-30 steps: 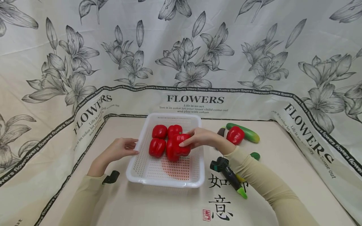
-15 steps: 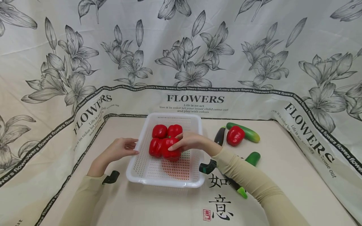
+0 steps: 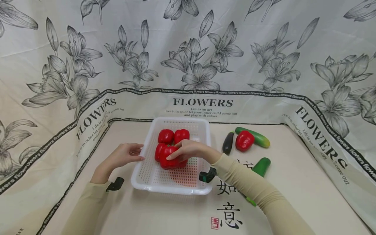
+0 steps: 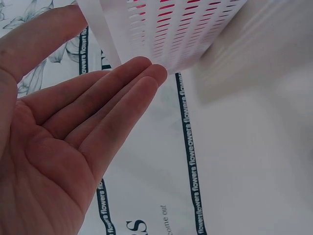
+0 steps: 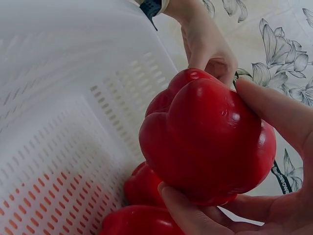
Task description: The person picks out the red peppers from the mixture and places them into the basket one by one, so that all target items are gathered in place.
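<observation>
A red bell pepper (image 3: 166, 160) is gripped between the thumb and fingers of my right hand (image 3: 192, 150), over the white plastic basket (image 3: 170, 189). The right wrist view shows this pepper close up, thumb on one side and fingers on the other. Several more red bell peppers lie in the basket, including one at the back left (image 3: 165, 136) and one at the back right (image 3: 181, 135); the held one partly covers others. At the basket's left side is my left hand (image 3: 124, 154), its fingers (image 4: 112, 105) straight and its fingertips right by the perforated wall.
Right of the basket lie a dark eggplant (image 3: 228, 143), another red bell pepper (image 3: 244, 141) and a long cucumber (image 3: 261, 140). A shorter green vegetable (image 3: 262, 166) and a green-tipped one (image 3: 251, 201) are partly behind the right sleeve. Flower-printed cloth (image 3: 202, 65) encloses the table.
My right hand has carried its pepper leftward and a little nearer within the basket, uncovering the eggplant on the table. My left hand stays in place.
</observation>
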The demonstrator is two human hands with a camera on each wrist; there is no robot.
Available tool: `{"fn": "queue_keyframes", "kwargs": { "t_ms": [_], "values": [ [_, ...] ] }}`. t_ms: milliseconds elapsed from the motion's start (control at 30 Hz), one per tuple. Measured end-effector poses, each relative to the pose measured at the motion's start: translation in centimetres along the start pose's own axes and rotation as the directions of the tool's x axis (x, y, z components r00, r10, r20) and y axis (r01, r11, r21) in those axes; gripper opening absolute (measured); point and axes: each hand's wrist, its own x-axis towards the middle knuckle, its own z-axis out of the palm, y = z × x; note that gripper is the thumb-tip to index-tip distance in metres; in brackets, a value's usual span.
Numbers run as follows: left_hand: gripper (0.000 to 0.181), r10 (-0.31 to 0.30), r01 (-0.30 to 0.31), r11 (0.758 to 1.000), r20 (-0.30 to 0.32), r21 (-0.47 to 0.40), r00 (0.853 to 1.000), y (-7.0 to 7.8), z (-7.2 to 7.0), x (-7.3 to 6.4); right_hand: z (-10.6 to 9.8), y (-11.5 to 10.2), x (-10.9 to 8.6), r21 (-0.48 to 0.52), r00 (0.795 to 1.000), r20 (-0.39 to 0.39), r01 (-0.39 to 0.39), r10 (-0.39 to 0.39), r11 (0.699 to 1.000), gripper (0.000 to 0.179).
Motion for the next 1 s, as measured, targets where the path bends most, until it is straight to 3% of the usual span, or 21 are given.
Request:
{"fn": "queue_keyframes", "kwargs": {
  "t_ms": [167, 500, 733, 1000],
  "values": [
    [0.056, -0.004, 0.004, 1.000, 0.005, 0.001, 1.000, 0.0, 0.0, -0.1, 0.8, -0.2, 0.7, 0.019, 1.000, 0.022, -0.004, 0.003, 1.000, 0.068],
    [0.056, 0.000, 0.000, 1.000, 0.008, 0.004, 1.000, 0.0, 0.0, -0.1, 2.0, -0.2, 2.0, 0.010, 1.000, 0.019, -0.010, 0.010, 1.000, 0.052],
    [0.058, 0.002, -0.002, 1.000, 0.014, 0.010, 1.000, 0.0, 0.0, -0.1, 2.4, 0.1, 2.7, 0.018, 0.999, 0.026, -0.033, 0.032, 0.999, 0.056],
    [0.059, 0.006, -0.006, 1.000, 0.017, 0.003, 1.000, -0.2, 0.0, -0.1, 3.0, 0.4, 3.0, 0.021, 0.996, 0.089, -0.026, 0.024, 0.999, 0.043]
  ]
}}
